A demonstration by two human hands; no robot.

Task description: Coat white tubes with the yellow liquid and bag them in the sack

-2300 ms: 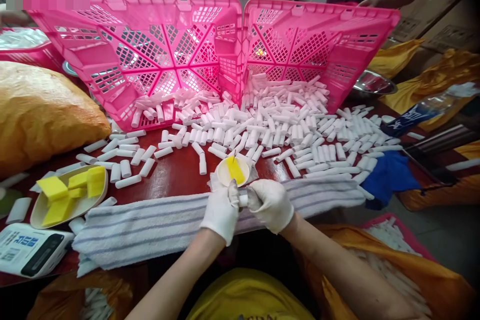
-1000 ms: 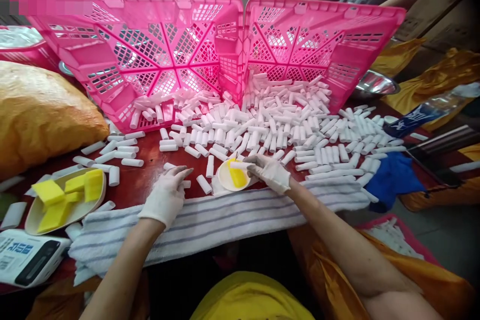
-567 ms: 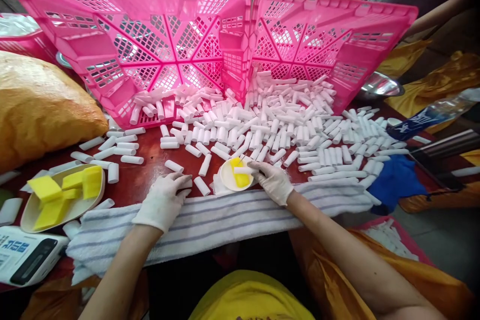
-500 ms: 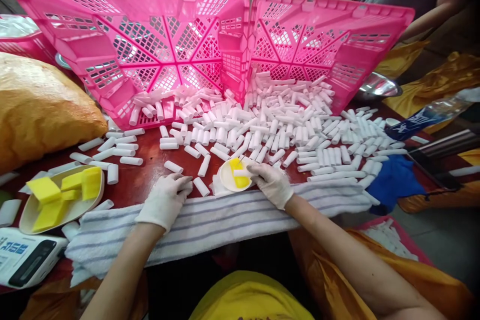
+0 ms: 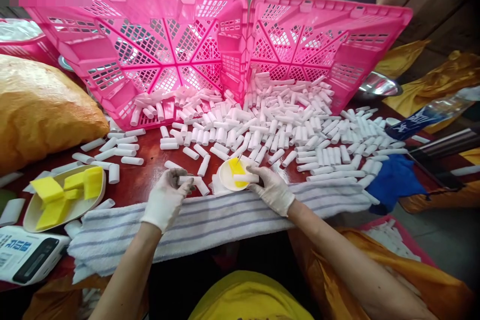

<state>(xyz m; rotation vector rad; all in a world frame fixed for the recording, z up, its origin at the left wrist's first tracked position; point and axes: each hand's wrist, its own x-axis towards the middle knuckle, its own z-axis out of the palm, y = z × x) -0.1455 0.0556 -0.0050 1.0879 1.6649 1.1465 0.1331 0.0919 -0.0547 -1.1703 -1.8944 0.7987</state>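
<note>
My left hand (image 5: 165, 196), in a white glove, grips a short white paper tube (image 5: 187, 179) between thumb and fingers, just above the striped towel (image 5: 210, 225). My gloved right hand (image 5: 273, 189) pinches another white tube (image 5: 243, 178) by its right end. That tube lies level across a yellow sponge (image 5: 235, 166) in a small white dish (image 5: 225, 180). A thin needle-like piece stands up from the sponge. Beyond both hands spreads a large heap of similar tubes (image 5: 258, 130).
Two pink plastic crates (image 5: 176, 62) stand tilted behind the heap. At left are an oval dish (image 5: 28, 220) of yellow sponges, a white device (image 5: 32, 255) and an orange sack (image 5: 45, 115). On the right lie a blue cloth (image 5: 393, 185) and a plastic bottle (image 5: 427, 115).
My left hand has turned and raised its tube into plain view. The tube in my right hand shows more of its length over the sponge. A person at the back right has shifted.
</note>
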